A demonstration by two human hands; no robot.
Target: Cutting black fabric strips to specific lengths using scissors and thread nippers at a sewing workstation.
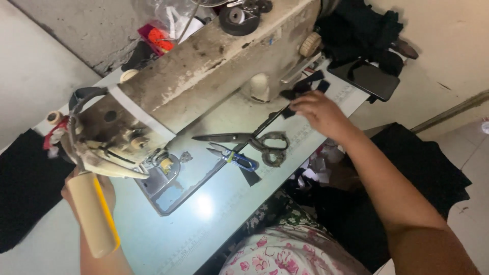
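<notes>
Right hand (320, 113) out over the far side of the pale desk (214, 214), fingers pinched on small black fabric pieces (304, 87) just beside the sewing machine (204, 71) base. Left hand (84, 196) low under the machine head, mostly hidden behind a cream spool (92, 216) — grip cannot be told. Between both hands, lying flat — large scissors (254, 140), small blue-handled snips (233, 156), 1 thin black strip (254, 133) crossing them. Dark phone (368, 80) at the desk's far edge.
</notes>
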